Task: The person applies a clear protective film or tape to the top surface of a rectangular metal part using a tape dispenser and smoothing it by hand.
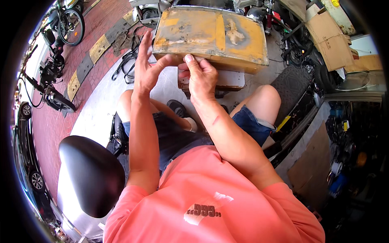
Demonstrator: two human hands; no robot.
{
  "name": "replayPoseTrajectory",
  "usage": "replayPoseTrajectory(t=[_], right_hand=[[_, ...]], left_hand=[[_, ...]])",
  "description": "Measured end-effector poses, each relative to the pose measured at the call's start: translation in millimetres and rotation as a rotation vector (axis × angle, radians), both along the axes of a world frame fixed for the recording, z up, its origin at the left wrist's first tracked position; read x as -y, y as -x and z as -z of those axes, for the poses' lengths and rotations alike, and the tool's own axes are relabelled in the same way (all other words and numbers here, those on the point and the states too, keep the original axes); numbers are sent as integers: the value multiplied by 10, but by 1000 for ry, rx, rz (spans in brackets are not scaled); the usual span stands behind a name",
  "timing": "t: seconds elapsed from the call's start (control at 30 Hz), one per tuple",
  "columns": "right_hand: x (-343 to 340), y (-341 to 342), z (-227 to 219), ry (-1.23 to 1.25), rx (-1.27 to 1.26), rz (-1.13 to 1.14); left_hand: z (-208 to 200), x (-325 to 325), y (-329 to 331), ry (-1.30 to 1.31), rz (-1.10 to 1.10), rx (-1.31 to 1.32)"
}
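Note:
A long box (194,30) wrapped in yellow-brown film or tape, its top worn and stained grey, lies in front of me at the far side. My left hand (149,71) is at its near left corner, fingers stretched up and the thumb pointing right along the near edge. At the middle of that near edge, my right hand (201,77) is closed in a pinch, thumb uppermost. Whatever its fingertips grip is too small or hidden to make out. Beneath the box shows a white-topped support (231,79).
A black motorcycle seat (92,176) is at my left. Black cables (129,67) lie on the floor left of the box. To the right are a cardboard box (330,40), a dark textured mat (289,87) and cluttered parts. Bicycles stand on the red paving (95,24).

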State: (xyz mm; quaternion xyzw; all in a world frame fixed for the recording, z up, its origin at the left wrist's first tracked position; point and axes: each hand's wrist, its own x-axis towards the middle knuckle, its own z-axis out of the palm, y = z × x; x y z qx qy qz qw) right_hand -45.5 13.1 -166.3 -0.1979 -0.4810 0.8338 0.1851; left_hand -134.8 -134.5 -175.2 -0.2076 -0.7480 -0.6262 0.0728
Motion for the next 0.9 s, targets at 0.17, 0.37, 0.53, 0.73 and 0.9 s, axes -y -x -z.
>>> replayPoseTrajectory(t=[0.17,0.37,0.53,0.73,0.9], right_hand=[[-20,-35,-10,45,-101,-25],[-162,-59,14,46,-74,-111],[-163,-19,134,-21,-141,-74],[-105,-54,44,-61,-142,-98],[-115,-66,100,-105,-138,-113]], left_hand=[[-676,-304,114,359,-257,-385],[-1546,-1233,639,286,36,-361],[-1574,-1474,933,598,536,-820],[-990,-639,681,1068,726,-884],[-965,-647,546,1034,685,-882]])
